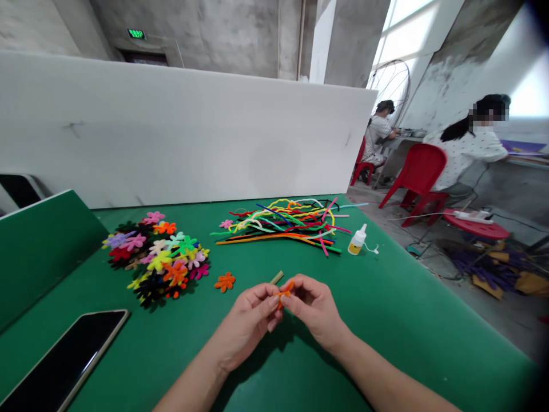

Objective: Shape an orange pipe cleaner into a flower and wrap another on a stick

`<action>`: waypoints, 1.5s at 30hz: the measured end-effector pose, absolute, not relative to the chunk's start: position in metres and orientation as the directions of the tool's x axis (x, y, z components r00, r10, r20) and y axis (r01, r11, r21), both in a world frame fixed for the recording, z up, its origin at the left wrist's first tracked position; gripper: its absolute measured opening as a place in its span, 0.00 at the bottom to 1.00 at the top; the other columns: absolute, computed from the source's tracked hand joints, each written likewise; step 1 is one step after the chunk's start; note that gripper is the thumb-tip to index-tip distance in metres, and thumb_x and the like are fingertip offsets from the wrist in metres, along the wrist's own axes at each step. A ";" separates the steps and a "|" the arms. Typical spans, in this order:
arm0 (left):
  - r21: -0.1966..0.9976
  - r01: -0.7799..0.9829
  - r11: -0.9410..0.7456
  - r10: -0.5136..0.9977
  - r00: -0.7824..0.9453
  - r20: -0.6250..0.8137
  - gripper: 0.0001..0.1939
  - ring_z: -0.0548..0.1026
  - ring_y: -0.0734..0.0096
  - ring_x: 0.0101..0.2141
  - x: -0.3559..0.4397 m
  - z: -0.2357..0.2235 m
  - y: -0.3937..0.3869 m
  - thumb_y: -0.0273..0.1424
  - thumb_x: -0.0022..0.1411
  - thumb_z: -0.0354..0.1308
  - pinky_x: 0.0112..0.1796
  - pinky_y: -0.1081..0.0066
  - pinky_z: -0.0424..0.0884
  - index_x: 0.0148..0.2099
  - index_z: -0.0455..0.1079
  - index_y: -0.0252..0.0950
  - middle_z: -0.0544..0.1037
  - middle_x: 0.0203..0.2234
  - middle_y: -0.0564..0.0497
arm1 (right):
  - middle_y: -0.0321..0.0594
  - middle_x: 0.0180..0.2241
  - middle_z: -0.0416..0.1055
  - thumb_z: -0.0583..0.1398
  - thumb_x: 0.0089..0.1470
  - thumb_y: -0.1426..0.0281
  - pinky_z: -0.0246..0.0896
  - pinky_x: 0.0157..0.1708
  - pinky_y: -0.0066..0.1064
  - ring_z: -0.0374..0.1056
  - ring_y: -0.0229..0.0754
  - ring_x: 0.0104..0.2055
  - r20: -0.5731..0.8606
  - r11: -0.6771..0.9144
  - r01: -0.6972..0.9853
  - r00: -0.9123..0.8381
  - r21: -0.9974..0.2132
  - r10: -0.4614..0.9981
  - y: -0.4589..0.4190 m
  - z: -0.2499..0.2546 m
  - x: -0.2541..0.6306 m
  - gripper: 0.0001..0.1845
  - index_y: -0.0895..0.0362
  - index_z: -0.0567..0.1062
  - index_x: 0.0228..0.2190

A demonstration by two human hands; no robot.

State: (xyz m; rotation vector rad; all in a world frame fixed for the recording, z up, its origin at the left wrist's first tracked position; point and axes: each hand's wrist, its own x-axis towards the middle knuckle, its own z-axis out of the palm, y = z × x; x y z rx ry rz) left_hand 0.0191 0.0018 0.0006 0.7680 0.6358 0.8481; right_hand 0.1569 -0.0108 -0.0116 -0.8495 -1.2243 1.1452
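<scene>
Between my two hands, above the green table, is a small bent piece of orange pipe cleaner (285, 294). My left hand (253, 312) pinches it from the left, thumb and fingertips together. My right hand (315, 309) grips its other side the same way, so both sets of fingertips nearly meet and hide part of it. Just behind the fingers lies a short olive stick-like piece (277, 277). A finished-looking orange pipe cleaner flower (225, 282) rests on the table to the left of my hands.
A heap of colourful pipe cleaner flowers (158, 257) sits at left, near a phone (64, 360). Loose pipe cleaners (283, 220) lie at the back beside an uncapped glue bottle (357, 240). A white partition (193, 137) bounds the table (407, 332). Two people sit beyond, right.
</scene>
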 end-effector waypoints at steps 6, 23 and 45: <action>0.832 -0.346 0.434 0.814 0.546 -0.197 0.06 0.63 0.81 0.20 0.018 0.002 0.001 0.29 0.49 0.61 0.21 0.81 0.56 0.27 0.68 0.31 0.67 0.17 0.55 | 0.33 0.20 0.66 0.62 0.43 0.67 0.60 0.21 0.26 0.62 0.33 0.21 0.248 0.217 -0.329 -0.053 -0.919 0.967 -0.013 -0.007 0.155 0.07 0.58 0.72 0.21; 0.725 -0.476 0.498 0.791 0.592 -0.154 0.03 0.62 0.82 0.18 0.019 0.000 0.002 0.25 0.55 0.55 0.23 0.78 0.58 0.29 0.68 0.31 0.67 0.18 0.55 | 0.37 0.25 0.70 0.57 0.49 0.67 0.58 0.27 0.26 0.62 0.35 0.25 0.217 0.200 -0.216 -0.057 -0.956 0.974 -0.010 -0.007 0.162 0.09 0.57 0.76 0.30; 0.709 -0.438 0.553 0.729 0.666 -0.158 0.05 0.62 0.81 0.18 0.016 0.000 0.003 0.28 0.51 0.58 0.22 0.77 0.56 0.28 0.67 0.30 0.66 0.16 0.54 | 0.38 0.31 0.69 0.58 0.50 0.73 0.62 0.32 0.28 0.66 0.38 0.33 0.614 0.622 0.181 -0.106 -0.762 0.782 -0.013 -0.003 0.172 0.14 0.46 0.74 0.39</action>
